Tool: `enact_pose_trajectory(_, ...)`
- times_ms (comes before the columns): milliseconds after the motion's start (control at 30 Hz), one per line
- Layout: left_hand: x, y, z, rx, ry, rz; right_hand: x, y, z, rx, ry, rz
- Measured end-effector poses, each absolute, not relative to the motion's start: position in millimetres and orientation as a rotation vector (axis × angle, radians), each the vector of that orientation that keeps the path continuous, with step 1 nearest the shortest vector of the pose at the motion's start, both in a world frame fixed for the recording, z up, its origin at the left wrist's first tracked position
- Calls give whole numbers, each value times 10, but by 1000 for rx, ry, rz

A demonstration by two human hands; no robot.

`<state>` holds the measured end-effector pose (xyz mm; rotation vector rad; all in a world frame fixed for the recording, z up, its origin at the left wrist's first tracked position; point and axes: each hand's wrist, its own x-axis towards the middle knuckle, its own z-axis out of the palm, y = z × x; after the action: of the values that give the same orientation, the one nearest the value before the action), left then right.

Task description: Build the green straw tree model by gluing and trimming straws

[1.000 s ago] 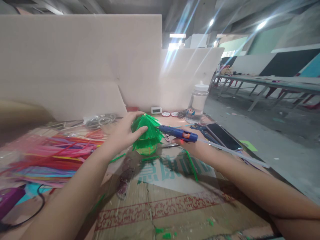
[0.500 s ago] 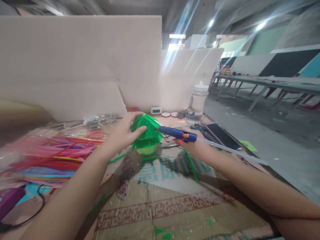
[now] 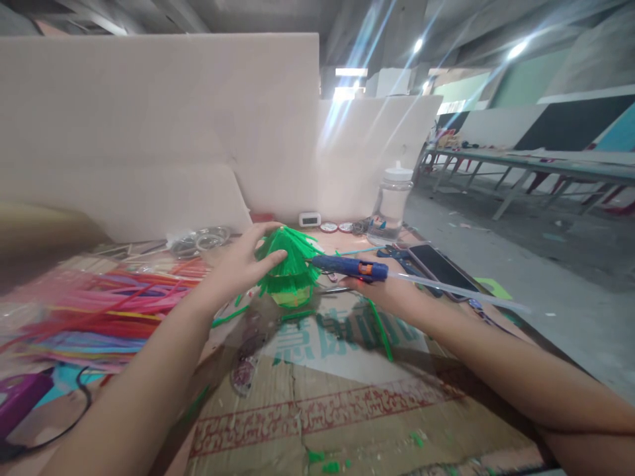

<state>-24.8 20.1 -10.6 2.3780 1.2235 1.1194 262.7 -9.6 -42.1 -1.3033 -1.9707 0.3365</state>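
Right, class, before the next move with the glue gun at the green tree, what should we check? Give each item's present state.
1. Left hand holds the tree steady: ok.
2. Right hand grips the glue gun: ok.
3. Nozzle points at the tree's fringe: ok.
4. Nozzle touching the fringe: cannot tell.
5. Glue stick loaded at the gun's back: ok.
6. Left fingers apart from the nozzle: ok.
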Motion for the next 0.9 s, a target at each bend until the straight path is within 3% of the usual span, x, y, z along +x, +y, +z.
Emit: enact_pose_trajectory(900,-253,191,-82,2352,1260,1105,2701,-68,-410,-1279,-2053,355)
